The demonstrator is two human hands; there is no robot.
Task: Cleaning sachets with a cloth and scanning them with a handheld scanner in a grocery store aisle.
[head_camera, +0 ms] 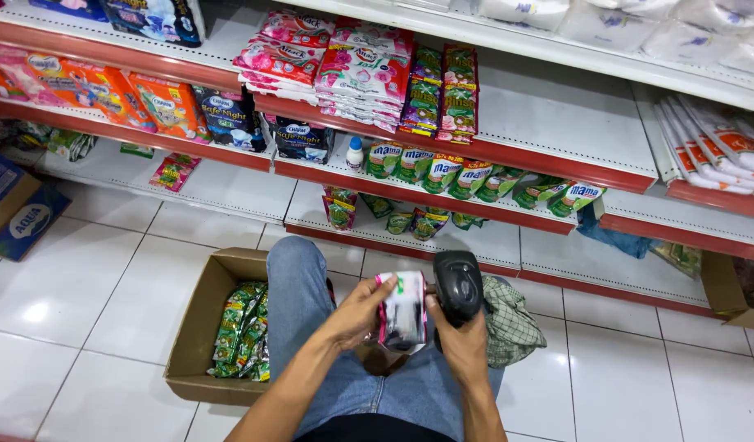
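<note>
I look down over my knees at a tiled shop floor [107,303] in front of low red-edged shelves [442,192]. My left hand [356,315] is closed on a small pink, white and black sachet pack [403,311], fingers wrapped round its left edge, holding it upright above my lap. My right hand [463,344] is clamped round the grip of a black handheld scanner [457,286], whose head sits just beside the pack's right edge; I cannot tell whether the two touch. The hands are close together, with only the pack between them, both over my blue jeans [299,286].

To the left of my leg an open cardboard box [198,327] rests on the floor, with green sachet strips [242,327] stacked inside against its right wall. Just right of the scanner, a checked green-and-white cloth [508,323] lies crumpled on the tiles, touching my leg.

On the bottom shelf ahead stand a few green and pink packets [342,207]. The shelf above carries a row of green pouches [475,176] and a small white bottle with a blue cap [356,154]. Higher up are stacked pink and white bags [352,69], and to the left, orange and dark blue packs [160,106]. A blue and brown carton [17,213] stands on the floor at the far left, well apart from me.
</note>
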